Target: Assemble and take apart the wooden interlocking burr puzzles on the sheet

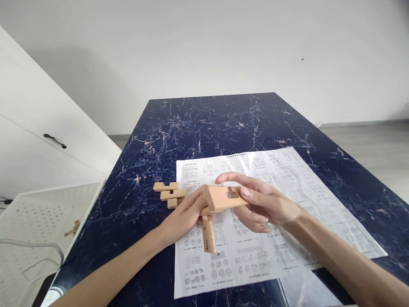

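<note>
Wooden puzzle pieces (220,200) are held joined together above the tabletop (223,123), over a printed instruction sheet (287,179). Going from left to right, a white cabinet (38,128) with a dark handle (55,140) is seen at the far left, and below it a white perforated surface (32,221) on which a small wooden piece (73,230) lies. Next, on the dark blue marbled tabletop, a cluster of loose wooden blocks (169,194) is seen at the left edge of the sheet, apart from the held assembly. The left hand (185,215) is placed under and behind the flat upper piece, its grip pressed against the wood; how far the fingers are curled cannot be told, since they are hidden by the block. A narrower stick with a notch (208,234) hangs downward from the assembly, just beside the left hand. The flat piece, in which a cut-out slot is visible, is pinched at its right end by the right hand (265,204), the thumb on top and the fingers below, with the index finger stretched out above the wood. The sheet is covered with small diagrams and extends towards the right edge of the tabletop.
</note>
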A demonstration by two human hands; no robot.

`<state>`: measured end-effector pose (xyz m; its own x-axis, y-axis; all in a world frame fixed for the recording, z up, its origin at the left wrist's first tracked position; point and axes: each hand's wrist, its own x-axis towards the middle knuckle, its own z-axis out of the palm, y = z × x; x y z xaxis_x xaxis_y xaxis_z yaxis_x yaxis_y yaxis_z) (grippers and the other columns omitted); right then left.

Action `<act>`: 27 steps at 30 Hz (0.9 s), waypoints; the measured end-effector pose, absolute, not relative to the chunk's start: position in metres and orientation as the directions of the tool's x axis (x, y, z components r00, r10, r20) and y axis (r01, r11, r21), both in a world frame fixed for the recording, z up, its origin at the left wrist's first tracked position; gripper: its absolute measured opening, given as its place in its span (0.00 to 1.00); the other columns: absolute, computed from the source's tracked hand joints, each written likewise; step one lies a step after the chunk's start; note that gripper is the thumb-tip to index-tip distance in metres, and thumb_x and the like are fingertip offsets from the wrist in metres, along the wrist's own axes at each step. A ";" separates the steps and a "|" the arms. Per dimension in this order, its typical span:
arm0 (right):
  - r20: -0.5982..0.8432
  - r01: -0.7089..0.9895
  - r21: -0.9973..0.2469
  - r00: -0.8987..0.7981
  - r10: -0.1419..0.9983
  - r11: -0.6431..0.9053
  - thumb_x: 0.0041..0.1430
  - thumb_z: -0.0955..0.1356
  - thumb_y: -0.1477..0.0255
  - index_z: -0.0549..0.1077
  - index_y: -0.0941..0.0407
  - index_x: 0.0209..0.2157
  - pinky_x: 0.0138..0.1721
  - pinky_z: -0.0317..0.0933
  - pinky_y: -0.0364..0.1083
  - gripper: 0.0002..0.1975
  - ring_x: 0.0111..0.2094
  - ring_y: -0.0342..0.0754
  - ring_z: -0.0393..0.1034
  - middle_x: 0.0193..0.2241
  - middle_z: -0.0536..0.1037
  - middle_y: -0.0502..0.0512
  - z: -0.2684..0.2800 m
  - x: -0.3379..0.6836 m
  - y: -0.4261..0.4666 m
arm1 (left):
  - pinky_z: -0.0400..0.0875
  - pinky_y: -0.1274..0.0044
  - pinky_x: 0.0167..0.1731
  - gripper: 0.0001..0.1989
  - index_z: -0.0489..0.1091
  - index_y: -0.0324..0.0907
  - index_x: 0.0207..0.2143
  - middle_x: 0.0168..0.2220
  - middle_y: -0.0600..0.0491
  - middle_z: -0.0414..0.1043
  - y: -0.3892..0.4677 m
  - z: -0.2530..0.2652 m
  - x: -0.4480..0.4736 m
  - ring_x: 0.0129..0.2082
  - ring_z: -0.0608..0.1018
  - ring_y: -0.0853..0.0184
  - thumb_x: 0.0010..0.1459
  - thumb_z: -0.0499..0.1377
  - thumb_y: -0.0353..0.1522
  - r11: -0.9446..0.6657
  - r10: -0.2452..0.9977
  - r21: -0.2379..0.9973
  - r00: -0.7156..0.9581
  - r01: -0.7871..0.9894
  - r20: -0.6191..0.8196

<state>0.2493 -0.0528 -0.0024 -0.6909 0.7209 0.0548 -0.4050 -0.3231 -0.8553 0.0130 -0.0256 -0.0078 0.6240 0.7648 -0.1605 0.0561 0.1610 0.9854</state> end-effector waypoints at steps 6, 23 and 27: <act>0.013 -0.300 -0.903 -0.735 0.678 -0.308 0.79 0.65 0.58 0.61 0.49 0.65 0.19 0.54 0.38 0.20 0.16 0.40 0.56 0.19 0.68 0.39 -0.001 0.243 -0.054 | 0.68 0.73 0.33 0.23 0.70 0.45 0.40 0.33 0.55 0.66 -0.025 -0.013 0.010 0.31 0.68 0.66 0.70 0.57 0.55 0.261 0.701 0.964 0.678 0.048 -0.224; 0.016 -0.222 -0.952 -0.722 0.692 -0.210 0.81 0.61 0.61 0.53 0.52 0.69 0.22 0.56 0.40 0.22 0.19 0.40 0.57 0.22 0.70 0.40 -0.004 0.233 -0.058 | 0.73 0.69 0.41 0.29 0.70 0.43 0.38 0.33 0.53 0.72 -0.033 -0.006 0.015 0.34 0.75 0.62 0.72 0.51 0.59 0.303 0.730 0.948 0.662 -0.092 -0.169; -0.015 -0.164 -0.971 -0.678 0.735 -0.172 0.82 0.61 0.60 0.50 0.52 0.69 0.22 0.54 0.40 0.23 0.19 0.40 0.54 0.21 0.67 0.38 -0.007 0.230 -0.058 | 0.72 0.71 0.38 0.30 0.71 0.44 0.41 0.32 0.53 0.72 -0.032 -0.004 0.014 0.34 0.77 0.62 0.68 0.54 0.62 0.410 0.726 0.895 0.657 -0.176 -0.203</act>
<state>0.2299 -0.0577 -0.0067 -0.6782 0.7347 -0.0149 -0.1645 -0.1715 -0.9714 0.0144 -0.0316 -0.0035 0.6572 0.7259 -0.2031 -0.1756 0.4095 0.8952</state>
